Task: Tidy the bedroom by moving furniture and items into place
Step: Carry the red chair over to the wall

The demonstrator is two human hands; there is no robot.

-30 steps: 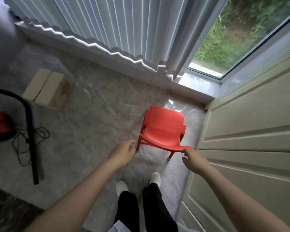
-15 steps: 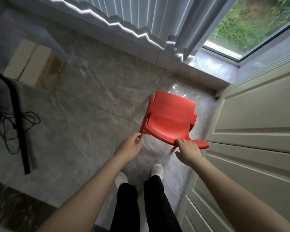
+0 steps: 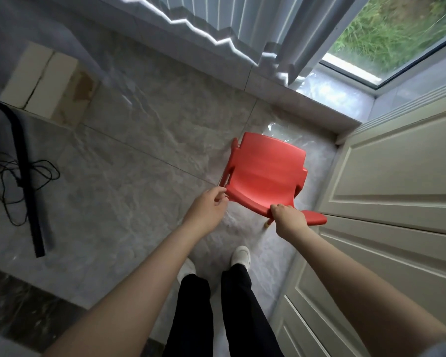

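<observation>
A small red plastic chair (image 3: 265, 173) stands on the grey tiled floor, backrest towards the window, tilted a little. My left hand (image 3: 207, 206) is at the seat's front left corner, with thumb and curled fingers closing round that corner. My right hand (image 3: 289, 219) grips the seat's front edge, fingers curled over it. One yellowish leg tip shows under the seat beside my right hand; the other legs are hidden.
A cream panelled door (image 3: 386, 191) stands close on the chair's right. A raised sill (image 3: 289, 99) and white curtain (image 3: 263, 24) lie behind it. At left are a cardboard box (image 3: 47, 83), a black tube (image 3: 26, 171) and a tangled cord (image 3: 13, 184). My feet (image 3: 240, 255) are just behind the chair.
Both hands have closed in on the chair. My right hand slid from the seat's right corner to the front edge and took hold; my left hand reached the left corner.
</observation>
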